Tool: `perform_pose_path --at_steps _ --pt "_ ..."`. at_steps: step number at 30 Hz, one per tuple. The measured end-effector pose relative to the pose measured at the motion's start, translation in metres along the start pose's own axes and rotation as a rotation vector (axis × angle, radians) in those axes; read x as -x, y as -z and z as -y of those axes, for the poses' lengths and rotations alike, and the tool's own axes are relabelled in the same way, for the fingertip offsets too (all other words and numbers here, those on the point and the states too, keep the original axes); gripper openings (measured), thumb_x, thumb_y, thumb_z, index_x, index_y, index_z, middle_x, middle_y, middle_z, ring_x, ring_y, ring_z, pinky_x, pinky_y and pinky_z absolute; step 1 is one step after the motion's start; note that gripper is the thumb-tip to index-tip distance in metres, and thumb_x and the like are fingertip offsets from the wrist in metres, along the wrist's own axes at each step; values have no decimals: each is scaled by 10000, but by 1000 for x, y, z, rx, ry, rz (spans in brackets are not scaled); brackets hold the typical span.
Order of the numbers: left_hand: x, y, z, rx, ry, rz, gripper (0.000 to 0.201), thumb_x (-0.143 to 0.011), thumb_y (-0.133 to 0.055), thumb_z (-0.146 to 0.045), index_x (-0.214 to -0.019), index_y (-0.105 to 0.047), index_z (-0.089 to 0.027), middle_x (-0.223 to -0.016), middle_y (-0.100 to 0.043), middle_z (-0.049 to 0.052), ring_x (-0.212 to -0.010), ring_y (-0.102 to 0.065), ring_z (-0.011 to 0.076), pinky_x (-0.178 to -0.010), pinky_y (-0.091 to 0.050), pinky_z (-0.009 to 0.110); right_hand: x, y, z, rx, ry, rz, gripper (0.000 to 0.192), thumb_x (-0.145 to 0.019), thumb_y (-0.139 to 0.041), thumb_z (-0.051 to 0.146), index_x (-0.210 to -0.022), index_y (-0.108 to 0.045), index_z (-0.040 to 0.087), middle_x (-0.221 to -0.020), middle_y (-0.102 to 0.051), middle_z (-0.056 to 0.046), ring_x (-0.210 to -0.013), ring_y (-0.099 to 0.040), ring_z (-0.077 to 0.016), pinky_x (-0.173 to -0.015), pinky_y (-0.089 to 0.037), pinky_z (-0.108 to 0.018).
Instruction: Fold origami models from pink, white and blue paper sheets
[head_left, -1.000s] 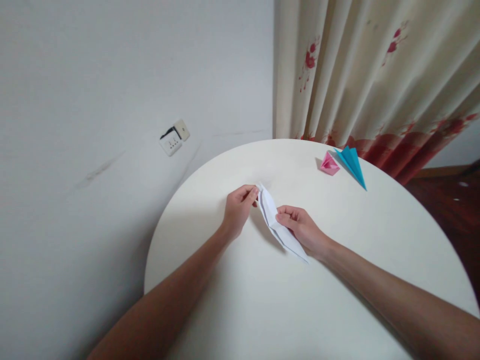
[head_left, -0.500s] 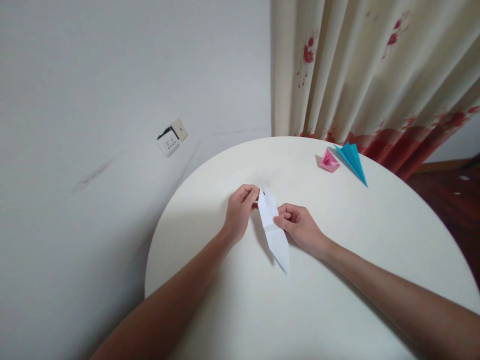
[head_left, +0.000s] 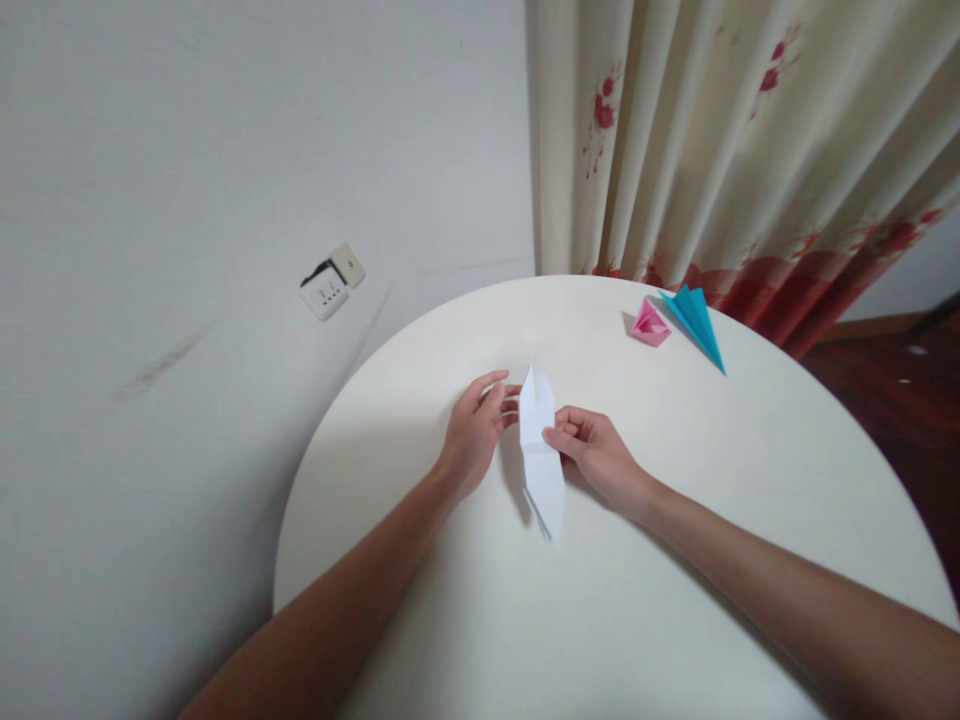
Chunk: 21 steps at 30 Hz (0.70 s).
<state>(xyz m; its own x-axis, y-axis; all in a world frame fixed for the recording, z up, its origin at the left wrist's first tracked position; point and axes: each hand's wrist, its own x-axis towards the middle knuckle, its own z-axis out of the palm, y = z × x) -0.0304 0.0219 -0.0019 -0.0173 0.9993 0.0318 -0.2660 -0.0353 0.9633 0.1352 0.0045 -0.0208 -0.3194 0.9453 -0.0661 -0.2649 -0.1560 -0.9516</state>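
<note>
A long piece of folded white paper, pointed at both ends, is held above the middle of the table. My right hand pinches its right edge, thumb on top and the other fingers curled underneath. To the left of the paper, my left hand has its fingers apart. Their tips reach the paper's left edge and partly pass behind it; whether they touch it I cannot tell.
The round white table stands against a wall with a socket. Toward its far right edge lie a pink folded paper piece and a blue paper plane. A floral curtain hangs behind them.
My left hand has loosened its pinch on the paper's far end and spread its fingers. The paper has turned more upright in view, its near tip swinging left. My right hand keeps its grip.
</note>
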Motion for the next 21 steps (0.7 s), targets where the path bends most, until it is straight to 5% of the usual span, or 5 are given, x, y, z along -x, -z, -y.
perform_pose_path --at_steps 3,9,15,21 --pt "6 -5 3 -43 23 100 308 -803 -688 -350 -1033 -623 -155 -908 -688 63 -819 -653 172 -772 -526 325 -2 2 4 -113 -26 -72 352 -683 -789 469 -718 -591 180 -604 -532 35 -554 -452 -108 -559 -342 -260" --pt "12 -7 8 -205 -41 103 346 -774 -707 -313 -1069 -590 -173 -827 -696 27 -746 -654 156 -729 -514 287 -2 3 4 -124 -52 -64 351 -691 -775 481 -751 -631 166 -659 -595 8 -584 -490 -120 -575 -364 -274" --pt "14 -10 9 -358 -287 15 179 -790 -659 -193 -939 -560 -201 -811 -661 10 -768 -662 149 -720 -503 249 -2 0 0 104 255 -236 288 -720 -758 347 -898 -575 213 -730 -562 30 -665 -516 -127 -649 -435 -271" --pt "22 -13 0 -701 -474 91 144 -884 -565 -181 -944 -694 -205 -909 -671 55 -842 -643 173 -752 -492 268 3 -3 5 205 299 -178 201 -815 -678 378 -832 -616 187 -789 -611 -19 -736 -561 -150 -698 -463 -292"
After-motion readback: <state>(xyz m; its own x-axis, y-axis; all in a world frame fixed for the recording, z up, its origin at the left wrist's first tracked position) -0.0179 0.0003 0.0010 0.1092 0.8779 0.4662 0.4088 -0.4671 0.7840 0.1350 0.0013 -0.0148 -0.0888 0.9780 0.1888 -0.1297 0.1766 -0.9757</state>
